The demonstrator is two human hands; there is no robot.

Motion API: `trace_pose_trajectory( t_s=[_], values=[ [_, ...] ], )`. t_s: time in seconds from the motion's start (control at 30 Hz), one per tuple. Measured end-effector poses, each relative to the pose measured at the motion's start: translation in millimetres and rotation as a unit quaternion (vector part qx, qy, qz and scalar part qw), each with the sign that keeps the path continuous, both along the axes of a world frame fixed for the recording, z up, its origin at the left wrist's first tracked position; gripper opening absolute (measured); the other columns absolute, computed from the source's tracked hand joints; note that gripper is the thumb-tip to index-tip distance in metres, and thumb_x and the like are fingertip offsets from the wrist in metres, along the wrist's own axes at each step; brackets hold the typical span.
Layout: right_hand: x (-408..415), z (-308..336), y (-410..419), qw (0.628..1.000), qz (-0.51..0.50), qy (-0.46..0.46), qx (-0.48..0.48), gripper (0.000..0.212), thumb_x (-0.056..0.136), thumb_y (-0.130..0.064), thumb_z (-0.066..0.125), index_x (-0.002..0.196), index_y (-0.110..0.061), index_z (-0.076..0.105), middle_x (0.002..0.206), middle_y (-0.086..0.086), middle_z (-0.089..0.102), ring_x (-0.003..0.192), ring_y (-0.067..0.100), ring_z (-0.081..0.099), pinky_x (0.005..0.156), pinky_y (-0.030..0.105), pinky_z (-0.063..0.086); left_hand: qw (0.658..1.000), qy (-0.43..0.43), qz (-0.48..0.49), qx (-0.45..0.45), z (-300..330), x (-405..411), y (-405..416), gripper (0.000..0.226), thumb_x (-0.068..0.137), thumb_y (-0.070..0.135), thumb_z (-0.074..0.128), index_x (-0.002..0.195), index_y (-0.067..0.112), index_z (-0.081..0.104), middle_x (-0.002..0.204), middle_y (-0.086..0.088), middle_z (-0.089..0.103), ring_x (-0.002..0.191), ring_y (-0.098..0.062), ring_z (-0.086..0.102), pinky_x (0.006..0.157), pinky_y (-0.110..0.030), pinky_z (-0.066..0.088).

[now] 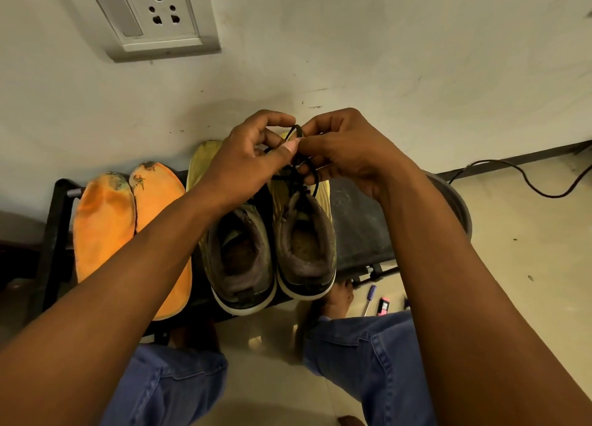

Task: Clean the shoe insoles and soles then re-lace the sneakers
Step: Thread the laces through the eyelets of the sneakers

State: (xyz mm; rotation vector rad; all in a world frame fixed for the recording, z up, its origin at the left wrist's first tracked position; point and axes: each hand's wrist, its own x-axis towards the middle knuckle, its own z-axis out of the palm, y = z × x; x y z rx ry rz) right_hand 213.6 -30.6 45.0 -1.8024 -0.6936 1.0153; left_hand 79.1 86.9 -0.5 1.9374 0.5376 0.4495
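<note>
- Head view, sneakers: two worn yellow-and-grey mesh sneakers stand side by side, touching, on a low black metal-framed bench point(358, 220), toes toward the wall edge and heels at the near edge. This orientation presents the open collars and lace area to the person seated in front.
- Left sneaker point(240, 252) has no visible lacing; its upper part is hidden by the forearm.
- Right sneaker point(304, 243) carries a thin black shoelace point(296, 131) rising from its eyelets.
- Left hand point(246, 159) and right hand point(342, 156) meet above the right sneaker's tongue. Both pinch the shoelace between thumb and fingers, holding a small loop upright, probably to form or tighten the knot.
- Two orange foam insoles point(128, 227), stained at the toes, lie flat beside each other at the bench's left end, apart from the sneakers. They are judged set out so the shoe interiors remain accessible.
- Judgement: lacing of the right sneaker is near completion; insole refitting remains.
</note>
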Motion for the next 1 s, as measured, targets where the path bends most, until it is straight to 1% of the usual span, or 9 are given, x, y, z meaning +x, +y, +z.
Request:
trace_pose_trajectory(
  t_s=[0.07, 0.2, 0.33, 0.4, 0.57, 0.73, 0.83, 0.93, 1.0],
  values=[
    [-0.7, -0.3, 0.6, 1.0, -0.029, 0.003, 0.006, 0.015, 0.092, -0.005, 0.071, 0.102, 0.007, 0.068, 0.087, 0.025, 0.071, 0.069, 0.031, 0.071, 0.071, 0.047, 0.064, 1.0, 0.005, 0.001, 0.027, -0.5, -1.1, -1.2, 0.043, 0.09, 0.033, 0.071, 0.131, 0.026, 0.06, 0.09, 0.004, 0.072, 0.072, -0.014, 0.068, 0.071, -0.039, 0.056],
    [-2.2, -0.3, 1.4, 0.997, -0.079, 0.0, 0.008, 0.017, 0.088, -0.001, 0.074, 0.099, 0.009, 0.065, 0.083, 0.024, 0.071, 0.072, 0.04, 0.074, 0.069, 0.05, 0.064, 0.992, 0.028, 0.001, 0.125, -2.9, -1.5, -4.4, 0.04, 0.085, 0.035, 0.08, 0.121, 0.025, 0.065, 0.08, 0.01, 0.07, 0.063, 0.005, 0.061, 0.062, -0.013, 0.041],
    [-4.4, -0.3, 3.4, 0.994, -0.109, -0.018, 0.004, 0.017, 0.086, 0.006, 0.071, 0.095, -0.001, 0.059, 0.075, 0.02, 0.066, 0.057, 0.031, 0.067, 0.063, 0.05, 0.062, 0.988, 0.017, 0.019, 0.151, -6.3, -0.6, -5.1, 0.027, 0.081, 0.036, 0.083, 0.102, 0.024, 0.07, 0.077, 0.013, 0.069, 0.071, 0.0, 0.067, 0.066, -0.024, 0.053],
    [-3.8, -1.5, 3.8, 0.993, -0.117, -0.033, -0.009, 0.019, 0.086, 0.006, 0.071, 0.095, -0.004, 0.058, 0.078, 0.021, 0.067, 0.055, 0.027, 0.067, 0.061, 0.047, 0.063, 0.984, 0.021, 0.022, 0.174, -6.6, -0.1, -5.4, 0.019, 0.081, 0.037, 0.083, 0.093, 0.027, 0.072, 0.077, 0.014, 0.069, 0.07, -0.001, 0.067, 0.064, -0.023, 0.053],
    [-2.9, -0.5, 2.8, 0.995, -0.074, -0.05, -0.035, 0.007, 0.089, 0.002, 0.071, 0.093, 0.007, 0.071, 0.08, 0.023, 0.07, 0.057, 0.021, 0.066, 0.06, 0.036, 0.063, 0.982, 0.018, 0.03, 0.185, -3.2, -1.9, -4.7, 0.011, 0.081, 0.029, 0.083, 0.084, 0.031, 0.073, 0.062, 0.015, 0.062, 0.058, -0.002, 0.06, 0.054, -0.003, 0.037],
    [1.1, -1.0, 2.7, 0.997, -0.022, -0.051, -0.059, 0.012, 0.087, 0.0, 0.07, 0.094, 0.009, 0.074, 0.09, 0.029, 0.073, 0.063, 0.024, 0.066, 0.064, 0.035, 0.062, 0.984, 0.0, 0.037, 0.177, -1.1, -3.9, -2.6, 0.009, 0.081, 0.022, 0.081, 0.083, 0.028, 0.075, 0.065, 0.012, 0.066, 0.062, -0.006, 0.064, 0.055, -0.004, 0.04],
    [4.7, -4.0, 0.5, 0.992, 0.036, -0.085, -0.082, 0.01, 0.082, -0.006, 0.078, 0.091, -0.001, 0.079, 0.089, 0.023, 0.074, 0.069, 0.02, 0.066, 0.068, 0.034, 0.059, 0.985, 0.001, 0.034, 0.172, -1.2, -5.2, -1.8, 0.011, 0.081, 0.023, 0.082, 0.082, 0.03, 0.074, 0.069, 0.014, 0.068, 0.065, -0.007, 0.065, 0.055, -0.005, 0.042],
    [6.5, -5.5, 0.1, 0.982, 0.07, -0.132, -0.113, 0.014, 0.078, -0.012, 0.084, 0.091, -0.008, 0.08, 0.093, 0.016, 0.077, 0.076, 0.017, 0.064, 0.063, 0.031, 0.05, 0.984, 0.005, 0.04, 0.172, -1.1, -4.7, -1.1, 0.008, 0.081, 0.022, 0.081, 0.08, 0.028, 0.075, 0.072, 0.01, 0.071, 0.068, -0.007, 0.066, 0.055, -0.01, 0.047],
    [6.8, -6.2, 0.7, 0.983, 0.064, -0.132, -0.111, 0.014, 0.078, -0.011, 0.084, 0.091, -0.008, 0.081, 0.091, 0.014, 0.077, 0.072, 0.013, 0.063, 0.059, 0.023, 0.047, 0.984, 0.007, 0.039, 0.171, -1.4, -4.2, -0.6, 0.008, 0.083, 0.022, 0.079, 0.08, 0.028, 0.074, 0.072, 0.01, 0.071, 0.069, -0.006, 0.066, 0.056, -0.01, 0.047]
  ],
)
